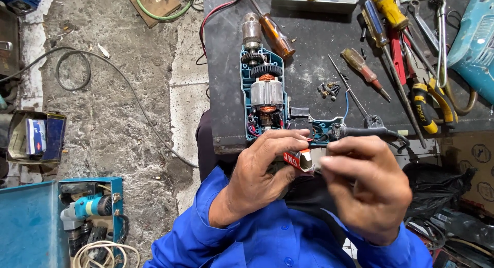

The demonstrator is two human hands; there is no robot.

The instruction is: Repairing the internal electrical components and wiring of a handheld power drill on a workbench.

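Observation:
My left hand (262,170) and my right hand (368,183) are together at the near edge of a dark workbench (314,67), both pinching a small red and white box (300,160) between their fingertips. Just beyond my fingers lies an opened teal power drill (265,93), its half shell off, with gears, a copper-wound motor and a chuck showing. Its black cord (373,131) runs off to the right past my right hand. I wear blue sleeves.
Several screwdrivers (275,33), pliers (429,100), loose screws (329,90) and another teal tool (476,46) lie on the bench. On the concrete floor at left are a blue case with a drill (90,209), a small open box (36,136) and a grey cable (72,70).

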